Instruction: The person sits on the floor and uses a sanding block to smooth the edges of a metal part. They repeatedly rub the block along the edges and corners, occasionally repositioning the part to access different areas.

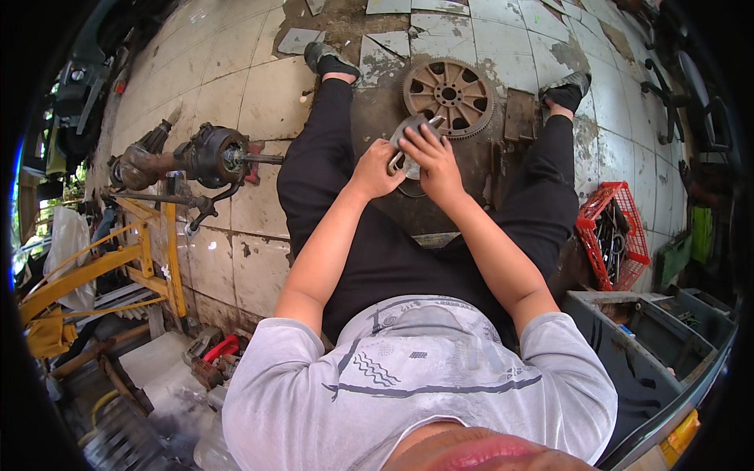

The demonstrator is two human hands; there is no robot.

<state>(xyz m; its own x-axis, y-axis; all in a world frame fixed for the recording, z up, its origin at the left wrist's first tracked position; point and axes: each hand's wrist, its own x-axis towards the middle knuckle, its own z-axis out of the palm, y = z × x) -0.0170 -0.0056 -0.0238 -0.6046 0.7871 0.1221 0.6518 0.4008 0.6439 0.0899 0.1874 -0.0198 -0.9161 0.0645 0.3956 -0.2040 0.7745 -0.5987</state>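
Grey metal part (pixel 404 129), rounded, partly covered, held aloft

I grip a curved grey metal part (pixel 405 132) with my left hand (pixel 378 168) and lay my right hand (pixel 433 160) over it. Just beyond lies a toothed wheel (pixel 430 96), between my outstretched legs; a red crate (pixel 594 255) of tools stands to my right.

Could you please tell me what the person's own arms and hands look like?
The left hand and right hand are ungloved, and no watch or bracelet shows on either wrist. The forearms are uncovered. Short, loose, pale grey sleeves, without visible print, cover the upper arms.
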